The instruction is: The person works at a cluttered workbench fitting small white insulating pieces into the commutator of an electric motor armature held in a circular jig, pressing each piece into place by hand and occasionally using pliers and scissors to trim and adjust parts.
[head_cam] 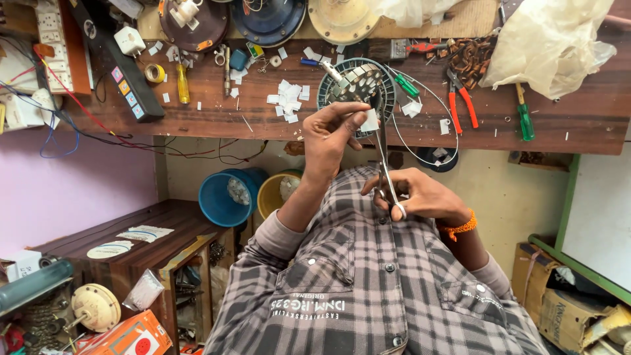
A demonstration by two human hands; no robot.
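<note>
Item one: my left hand [332, 131] is pinching a small white paper slip [371, 121] between thumb and fingers [351, 110], holding it raised in front of the wooden counter [578, 125]. Item two: my right hand [420, 196] is gripping the handles of a pair of long steel scissors [383, 158], fingers closed through the loops, the blades pointing up and meeting the slip's edge. Item three: a round motor stator [358, 82] with metal teeth is lying on the counter just beyond the slip, a thin wire [420, 154] looping off its right side. Item four: cut white paper pieces [288, 98] are lying scattered to the left of the stator. Item five: red-handled pliers [462, 98] and a green-handled screwdriver [524, 118] are resting to the right, near a crumpled plastic bag [549, 39]. Item six: a yellow-handled screwdriver [182, 82] and a roll of tape [154, 72] are sitting far left beside a black power strip [118, 66]. Item seven: a blue bucket [227, 197] and a yellow bucket [276, 194] are standing below the counter. I am wearing a grey checked shirt [368, 289] and an orange wristband [460, 227].
</note>
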